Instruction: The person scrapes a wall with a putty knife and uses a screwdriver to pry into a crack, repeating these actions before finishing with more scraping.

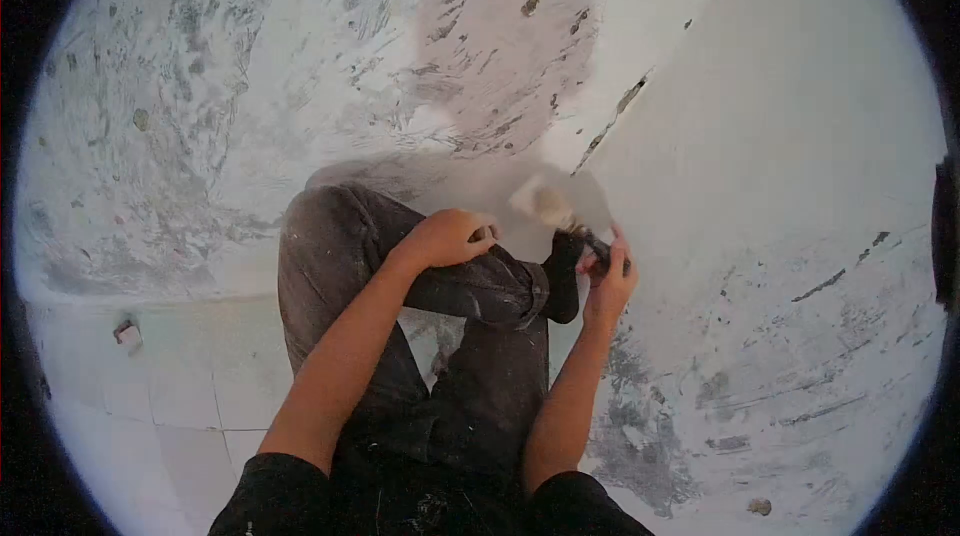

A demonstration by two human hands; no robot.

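My right hand [610, 281] grips the dark handle of a paintbrush [590, 241], whose pale bristles [540, 201] press against the white wall low down near the corner. My left hand [448, 238] rests closed on my raised knee, over dark paint-flecked trousers [470, 366]. Whether the left hand holds anything small is hard to tell. A black-socked foot [562, 281] sits just left of the right hand.
White, scraped and patchy walls [330, 66] surround me, with a smoother white wall [790, 116] to the right meeting them at a corner [610, 121]. Pale floor tiles [190, 386] lie at lower left, with a small bit of debris [126, 333] on them.
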